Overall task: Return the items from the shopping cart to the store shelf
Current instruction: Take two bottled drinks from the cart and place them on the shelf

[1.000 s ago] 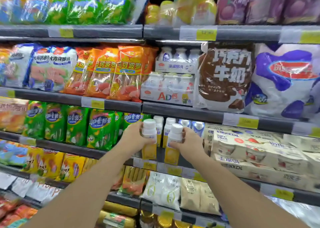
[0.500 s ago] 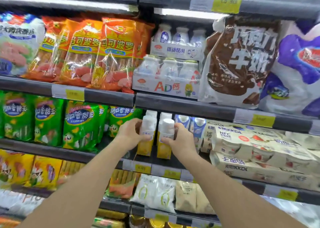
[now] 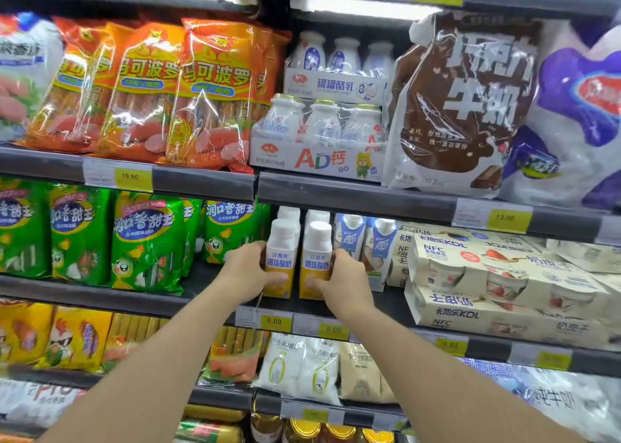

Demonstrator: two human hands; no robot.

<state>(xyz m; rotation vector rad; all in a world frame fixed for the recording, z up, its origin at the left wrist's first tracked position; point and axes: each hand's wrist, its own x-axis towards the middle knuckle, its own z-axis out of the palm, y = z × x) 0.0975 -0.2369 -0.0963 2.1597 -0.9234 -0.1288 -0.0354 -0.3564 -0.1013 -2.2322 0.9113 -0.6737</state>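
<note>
Yogurt bottles, two of them with white caps and yellow lower labels, now stand at the front edge of the middle shelf, one in each hand. A second ago both were held up in the air in front of the shelf edge; half a second ago they were going in under the shelf above; now their bases look to be down on the shelf surface or just touching it. The left bottle is wrapped by the left hand, thumb across its yellow front. The right bottle is gripped the same way by the right hand. Both hands are closed around their bottles and have not let go.

The two stand upright and side by side, just apart, directly in front of matching white-capped bottles in the rows behind. Blue-and-white cartons sit just to their right, green sausage packs to their left.

By my reading the placement is nearly finished: the bottles are in their proper rows above the yellow price tags, and only the release remains. The shopping cart is out of view, so what is left in it cannot be told.
</note>
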